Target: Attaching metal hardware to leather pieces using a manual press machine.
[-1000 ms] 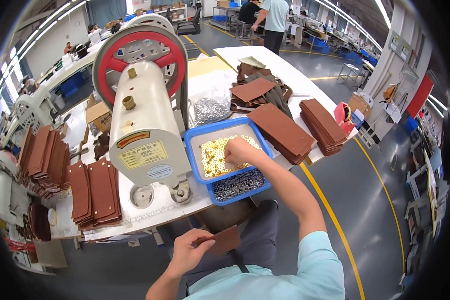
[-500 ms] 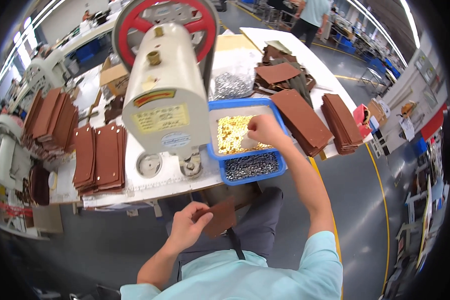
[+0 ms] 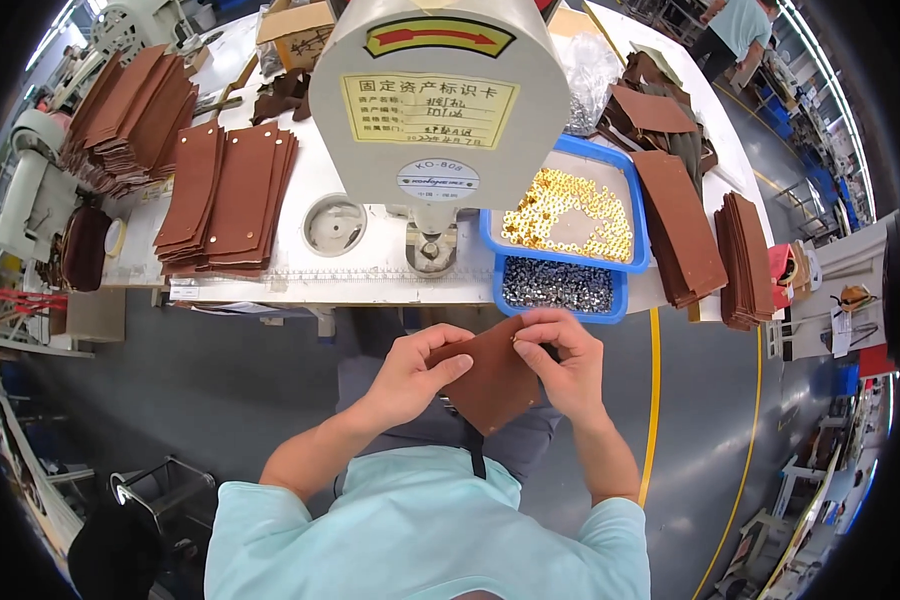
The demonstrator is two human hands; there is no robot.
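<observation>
Over my lap I hold a brown leather piece [image 3: 492, 385], tilted below the table edge. My left hand [image 3: 410, 375] is closed on its left side, thumb on top. With thumb and forefinger, my right hand [image 3: 568, 362] pinches a small gold metal fastener [image 3: 515, 340] at the upper right part of the leather. More gold spots show near its lower corner. Beyond my right hand, a blue tray [image 3: 570, 262] contains loose gold fasteners [image 3: 540, 215]. A second blue tray [image 3: 565, 318], partly under it, contains dark silvery fasteners [image 3: 560, 285].
A cream press machine [image 3: 410, 160] stands in front of me, its lower die [image 3: 432, 255] near the table edge. Stacked brown leather panels lie at left [image 3: 240, 200] and right [image 3: 678, 230]. Leather scraps [image 3: 655, 110] lie behind the trays. A person [image 3: 740, 40] stands far right.
My right hand has left the gold fasteners and come back to the leather, with a small gold fastener at its fingertips. The view has shifted closer to the machine.
</observation>
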